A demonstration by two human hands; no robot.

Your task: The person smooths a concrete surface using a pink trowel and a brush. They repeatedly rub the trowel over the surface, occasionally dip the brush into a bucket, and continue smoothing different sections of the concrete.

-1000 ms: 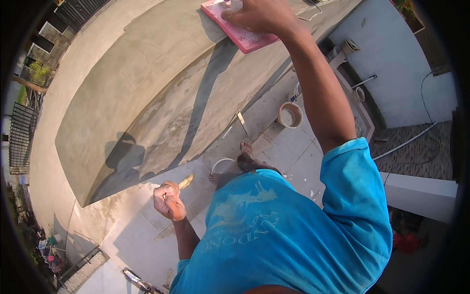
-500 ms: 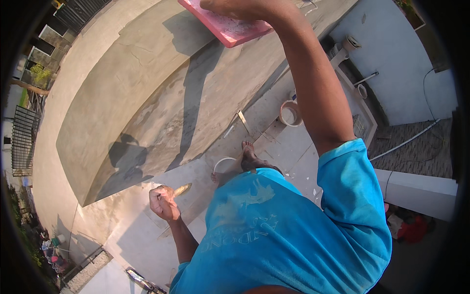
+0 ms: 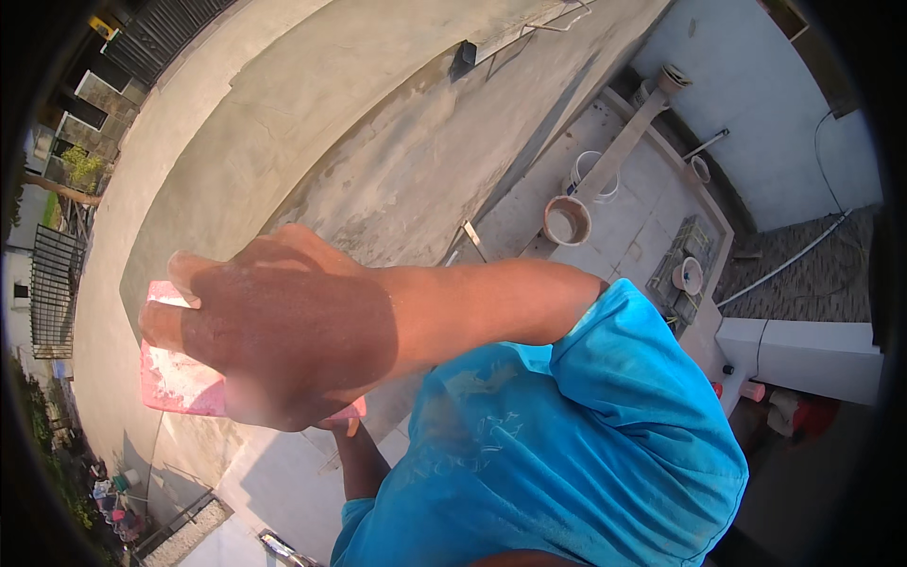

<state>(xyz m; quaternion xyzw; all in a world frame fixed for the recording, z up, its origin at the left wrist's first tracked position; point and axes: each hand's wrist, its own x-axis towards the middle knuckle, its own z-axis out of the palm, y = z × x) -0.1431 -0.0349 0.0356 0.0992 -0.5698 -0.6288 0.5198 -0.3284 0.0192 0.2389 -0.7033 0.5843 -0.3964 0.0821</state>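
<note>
My right hand [image 3: 283,321] grips a pink plastering float [image 3: 179,383] smeared with pale plaster. Its fingers curl over the back, and the hand hides the grip. The float is in front of the lower left end of the rendered wall [image 3: 217,184]; I cannot tell whether it touches the surface. Behind the float, my left hand is almost wholly covered, with only the left forearm [image 3: 364,463] showing below it. What that hand holds is hidden now.
A brown bucket [image 3: 567,220] and a white bucket [image 3: 609,178] stand on the tiled floor beside a plank [image 3: 619,142]. A small pale bucket [image 3: 688,275] is farther right. A black piece [image 3: 463,60] is at the wall's upper part.
My right hand has swept the pink float from the top of the view down and left, over my left hand. Earlier my left hand showed, closed on a short yellowish-brown piece.
</note>
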